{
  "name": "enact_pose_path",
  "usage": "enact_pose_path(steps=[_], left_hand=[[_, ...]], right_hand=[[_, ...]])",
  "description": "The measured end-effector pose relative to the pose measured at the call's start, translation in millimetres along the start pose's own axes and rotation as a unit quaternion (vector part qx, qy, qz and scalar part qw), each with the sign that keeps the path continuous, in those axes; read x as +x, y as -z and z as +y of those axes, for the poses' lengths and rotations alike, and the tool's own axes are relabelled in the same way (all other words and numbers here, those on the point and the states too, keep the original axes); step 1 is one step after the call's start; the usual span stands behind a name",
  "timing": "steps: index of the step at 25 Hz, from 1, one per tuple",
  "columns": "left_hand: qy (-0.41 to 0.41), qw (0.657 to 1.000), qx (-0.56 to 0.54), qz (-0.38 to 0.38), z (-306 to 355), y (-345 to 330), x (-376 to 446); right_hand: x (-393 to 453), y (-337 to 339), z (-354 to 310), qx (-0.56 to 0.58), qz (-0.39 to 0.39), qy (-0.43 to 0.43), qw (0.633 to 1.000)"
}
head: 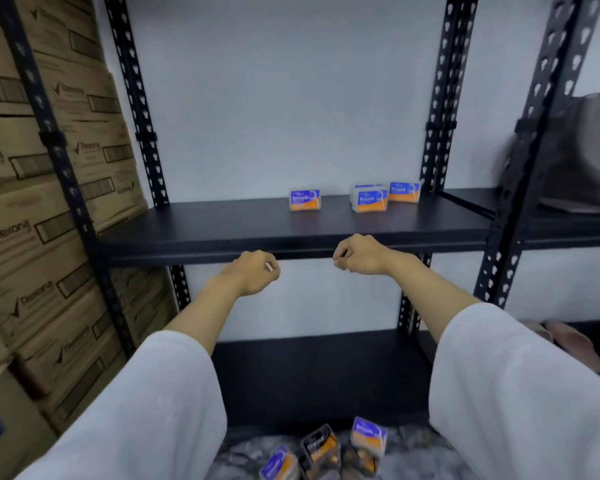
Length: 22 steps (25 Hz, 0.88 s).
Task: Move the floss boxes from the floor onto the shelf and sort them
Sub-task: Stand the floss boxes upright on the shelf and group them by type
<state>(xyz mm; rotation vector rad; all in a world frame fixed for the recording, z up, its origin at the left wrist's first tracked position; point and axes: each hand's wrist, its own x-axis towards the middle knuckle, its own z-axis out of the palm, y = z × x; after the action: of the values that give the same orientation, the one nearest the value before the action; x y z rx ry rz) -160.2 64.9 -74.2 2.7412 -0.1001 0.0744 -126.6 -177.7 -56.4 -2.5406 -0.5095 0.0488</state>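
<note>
Three blue-and-orange floss boxes (369,199) stand on the black shelf (222,226), one "Smooth" apart from two "Round", more floss boxes on the floor (329,452) below, while the left hand (252,277) and right hand (359,252) hang loosely curled, holding nothing, beside stacked cardboard cartons (32,202).

Soft, even light; edges bend and blur, perhaps from motion.

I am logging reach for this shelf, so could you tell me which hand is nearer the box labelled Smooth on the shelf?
Left, narrowly. The left hand hangs below and left of the Smooth box, in front of the shelf edge; the right hand is below and right of it.
</note>
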Motion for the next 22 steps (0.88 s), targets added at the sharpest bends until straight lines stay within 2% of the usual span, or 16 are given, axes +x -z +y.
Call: enact_pose_path(steps=[6, 12, 18, 22], left_hand=[[0.01, 0.988, -0.013, -0.154, -8.3, -82.5, -26.0], [0.01, 0.963, -0.05, -0.263, -15.7, -188.9, -28.3], [0.068, 0.948, -0.039, -0.308, -49.0, -316.4, -8.1], [0.07, 0.951, -0.013, -0.3, -72.1, -387.3, -2.6]], right_hand=[[-41.0, -63.3, 54.3, -0.034, -0.14, -0.091, 0.985], [-56.6, -143.6, 130.9, -0.009, -0.201, -0.134, 0.97], [-56.2, -242.9, 223.6, -0.004, -0.206, -0.194, 0.959], [-53.2, -301.4, 268.4, -0.006, -0.202, -0.206, 0.958]])
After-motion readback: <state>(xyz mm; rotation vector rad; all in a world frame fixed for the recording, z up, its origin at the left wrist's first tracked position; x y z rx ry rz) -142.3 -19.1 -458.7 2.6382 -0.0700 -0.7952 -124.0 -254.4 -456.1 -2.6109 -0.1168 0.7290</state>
